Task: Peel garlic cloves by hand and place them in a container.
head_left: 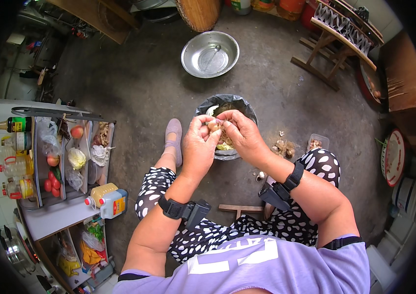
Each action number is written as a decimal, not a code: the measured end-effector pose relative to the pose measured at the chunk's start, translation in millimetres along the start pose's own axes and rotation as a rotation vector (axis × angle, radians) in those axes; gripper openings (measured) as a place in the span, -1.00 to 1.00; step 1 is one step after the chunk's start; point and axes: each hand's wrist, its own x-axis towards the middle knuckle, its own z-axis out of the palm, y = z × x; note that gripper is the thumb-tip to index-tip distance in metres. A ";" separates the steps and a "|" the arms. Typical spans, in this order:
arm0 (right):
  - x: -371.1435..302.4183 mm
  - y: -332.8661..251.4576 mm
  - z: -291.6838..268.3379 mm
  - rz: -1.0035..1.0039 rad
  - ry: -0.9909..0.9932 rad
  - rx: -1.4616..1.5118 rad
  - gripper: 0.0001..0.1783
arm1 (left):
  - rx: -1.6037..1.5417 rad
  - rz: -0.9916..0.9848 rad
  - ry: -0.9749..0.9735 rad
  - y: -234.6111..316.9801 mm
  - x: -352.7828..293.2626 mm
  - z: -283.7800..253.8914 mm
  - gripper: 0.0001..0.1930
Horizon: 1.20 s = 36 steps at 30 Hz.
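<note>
Both my hands are closed on a small garlic piece (214, 125), held over a bin lined with a black bag (242, 102). My left hand (199, 142) pinches it from the left between thumb and fingers. From the right, the fingertips of my right hand (244, 134) meet it, with reddish skin showing between the two hands. Inside the bin lie pale scraps and dry peelings, partly hidden by my hands. To the right on the floor are garlic bulbs with roots (283, 148) and a clear plastic box (318, 142) of cloves beside my knee.
A metal basin (210, 55) with a spoon in it stands beyond the bin. At left is a rack of vegetables (76, 159), with jugs (113, 205) below. A wooden folding stool (338, 44) stands at the far right. A round enamel tray (394, 158) leans at right.
</note>
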 end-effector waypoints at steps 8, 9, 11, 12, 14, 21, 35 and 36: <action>0.8 5.5 -3.4 -0.063 0.023 -0.211 -0.87 | -0.080 0.025 -0.041 -2.6 1.7 -1.7 -0.78; -0.4 2.6 -1.8 -0.071 0.000 -0.217 -0.86 | -0.080 0.024 -0.041 -1.6 1.5 -1.6 -0.78; -2.6 -2.2 -0.3 -0.079 -0.022 -0.223 -0.84 | -0.121 -0.052 -0.085 0.7 1.0 -1.7 -0.81; -3.7 -4.3 -0.1 -0.077 -0.037 -0.270 -0.83 | -0.121 -0.052 -0.084 -0.2 1.0 -2.2 -0.81; -4.8 -8.7 0.5 -0.074 -0.052 -0.317 -0.82 | -0.074 -0.045 -0.068 -3.6 1.3 -3.3 -0.83; -7.1 -8.0 2.6 -0.043 -0.040 -0.474 -0.78 | 0.007 -0.016 -0.043 -10.4 -0.9 0.8 -0.88; -1.4 5.7 -3.7 0.094 -0.018 -0.084 -0.83 | -0.327 -0.187 -0.004 -7.7 -0.4 0.8 -0.87; -0.4 6.0 -4.4 0.123 -0.043 -0.004 -0.83 | -0.327 -0.187 -0.002 -6.5 -0.6 1.0 -0.87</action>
